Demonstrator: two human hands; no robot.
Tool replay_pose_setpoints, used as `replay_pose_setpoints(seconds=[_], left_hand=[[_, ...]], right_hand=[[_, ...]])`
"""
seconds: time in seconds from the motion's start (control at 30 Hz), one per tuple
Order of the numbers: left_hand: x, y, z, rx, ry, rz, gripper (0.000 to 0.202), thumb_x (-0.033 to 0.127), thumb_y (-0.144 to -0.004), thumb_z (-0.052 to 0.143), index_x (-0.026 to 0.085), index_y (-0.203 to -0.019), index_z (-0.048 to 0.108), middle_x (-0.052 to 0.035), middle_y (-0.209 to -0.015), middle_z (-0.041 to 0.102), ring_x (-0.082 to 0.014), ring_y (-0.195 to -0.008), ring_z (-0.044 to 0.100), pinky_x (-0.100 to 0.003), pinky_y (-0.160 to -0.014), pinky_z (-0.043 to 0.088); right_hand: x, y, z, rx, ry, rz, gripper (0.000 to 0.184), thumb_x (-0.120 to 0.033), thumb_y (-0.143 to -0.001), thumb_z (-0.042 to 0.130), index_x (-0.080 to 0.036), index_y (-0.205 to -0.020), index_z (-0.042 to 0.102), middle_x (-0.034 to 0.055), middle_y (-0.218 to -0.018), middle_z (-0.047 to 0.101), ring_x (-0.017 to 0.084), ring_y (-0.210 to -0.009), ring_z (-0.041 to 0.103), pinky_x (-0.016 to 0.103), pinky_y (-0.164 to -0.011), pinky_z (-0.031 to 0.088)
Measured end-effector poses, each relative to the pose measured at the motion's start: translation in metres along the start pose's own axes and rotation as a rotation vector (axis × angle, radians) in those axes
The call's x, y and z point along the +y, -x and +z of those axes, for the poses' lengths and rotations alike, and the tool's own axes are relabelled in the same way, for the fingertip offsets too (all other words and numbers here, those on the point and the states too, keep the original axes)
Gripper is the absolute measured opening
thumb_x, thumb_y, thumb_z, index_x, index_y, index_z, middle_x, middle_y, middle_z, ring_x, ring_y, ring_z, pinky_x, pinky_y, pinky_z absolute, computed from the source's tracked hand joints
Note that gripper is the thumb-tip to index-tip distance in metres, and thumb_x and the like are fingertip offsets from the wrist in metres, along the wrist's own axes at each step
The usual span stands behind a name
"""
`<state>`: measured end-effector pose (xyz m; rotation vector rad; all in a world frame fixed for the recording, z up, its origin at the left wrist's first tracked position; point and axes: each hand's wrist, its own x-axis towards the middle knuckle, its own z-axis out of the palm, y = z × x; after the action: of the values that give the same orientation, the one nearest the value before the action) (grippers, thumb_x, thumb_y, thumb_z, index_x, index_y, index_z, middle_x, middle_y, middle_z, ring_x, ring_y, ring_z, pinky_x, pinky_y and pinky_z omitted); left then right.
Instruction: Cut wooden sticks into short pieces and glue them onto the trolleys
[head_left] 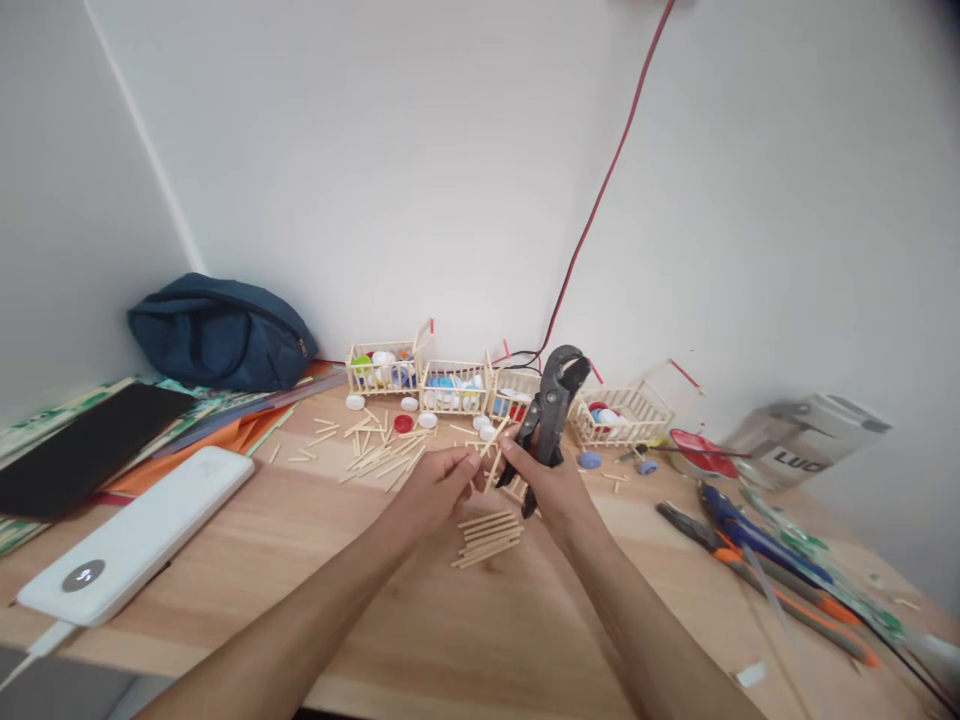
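Note:
My right hand (551,485) is wrapped round a black hand cutter (556,395), whose curved jaws point up and away from me. Close beside it, the thumb and fingers of my left hand (439,490) are pinched together. Thin wooden sticks (493,468) show between the two hands, but I cannot make out what the left fingertips hold. Just below the hands lies a neat row of short cut sticks (489,540). Beyond my left hand, loose sticks (375,458) are scattered on the wooden table (360,590).
Small stick-built carts (384,370) filled with bottle caps line the wall; another cart (622,415) stands right. Pliers (765,580) and a blue-handled tool (757,530) lie right, near a tilted box (817,440). Left are a white power bank (142,530), black tablet-like slab (90,440) and blue bag (225,330).

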<state>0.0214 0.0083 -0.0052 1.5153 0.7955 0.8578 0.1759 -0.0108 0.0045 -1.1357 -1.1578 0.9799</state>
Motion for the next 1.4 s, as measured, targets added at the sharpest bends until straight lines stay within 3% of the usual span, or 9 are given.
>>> replay_pose_setpoints(seconds=[0.2,0.47,0.6,0.77,1.1,1.4], left_hand=[[-0.002,0.002,0.001,-0.039,0.071,-0.06,0.043,0.051,-0.086,0.048,0.013,-0.07,0.061,0.0052,-0.045,0.042,-0.0064,-0.039,0.033,-0.021,-0.042,0.023],[-0.005,0.002,0.006,-0.078,0.186,-0.141,0.044,0.052,-0.081,0.056,0.012,-0.066,0.065,0.0045,-0.044,0.042,-0.0052,-0.04,0.033,-0.02,-0.041,0.022],[-0.007,0.002,0.01,-0.077,0.252,-0.169,0.042,0.051,-0.081,0.058,0.012,-0.069,0.066,0.0037,-0.044,0.044,-0.0055,-0.039,0.036,-0.02,-0.04,0.024],[-0.008,0.002,0.015,-0.069,0.334,-0.212,0.036,0.048,-0.077,0.065,0.013,-0.079,0.067,-0.0031,-0.07,0.065,-0.0058,-0.044,0.047,-0.019,-0.04,0.031],[-0.005,0.001,0.017,-0.085,0.503,-0.217,0.033,0.042,-0.069,0.075,0.009,-0.07,0.067,-0.0012,-0.06,0.058,-0.0039,-0.046,0.042,-0.019,-0.043,0.029],[-0.007,0.004,0.023,-0.087,0.557,-0.247,0.031,0.039,-0.07,0.074,0.009,-0.072,0.068,-0.0019,-0.062,0.059,-0.0036,-0.047,0.044,-0.019,-0.046,0.03]], right_hand=[[0.001,-0.006,-0.004,0.082,-0.008,-0.077,0.022,-0.038,-0.072,0.07,-0.019,-0.077,0.06,-0.0023,-0.061,0.059,0.014,-0.059,0.055,0.028,-0.061,0.046],[0.013,-0.006,-0.011,0.244,0.101,-0.073,0.025,-0.038,-0.068,0.072,-0.018,-0.083,0.064,-0.0011,-0.069,0.062,0.016,-0.066,0.057,0.029,-0.066,0.047],[0.014,-0.004,-0.012,0.237,0.153,-0.116,0.024,-0.037,-0.071,0.069,-0.019,-0.085,0.065,-0.0004,-0.071,0.062,0.016,-0.067,0.056,0.029,-0.067,0.046],[0.013,-0.001,-0.009,0.261,0.14,-0.126,0.024,-0.037,-0.073,0.068,-0.019,-0.087,0.064,-0.0002,-0.074,0.062,0.015,-0.069,0.056,0.029,-0.068,0.046],[0.008,0.001,-0.008,0.239,0.162,-0.162,0.025,-0.037,-0.076,0.066,-0.019,-0.094,0.066,0.0014,-0.076,0.064,0.017,-0.071,0.059,0.03,-0.069,0.048],[0.012,-0.002,-0.016,0.274,0.256,-0.145,0.03,-0.047,-0.075,0.066,-0.017,-0.081,0.065,0.0005,-0.066,0.059,0.015,-0.062,0.053,0.028,-0.059,0.045]])
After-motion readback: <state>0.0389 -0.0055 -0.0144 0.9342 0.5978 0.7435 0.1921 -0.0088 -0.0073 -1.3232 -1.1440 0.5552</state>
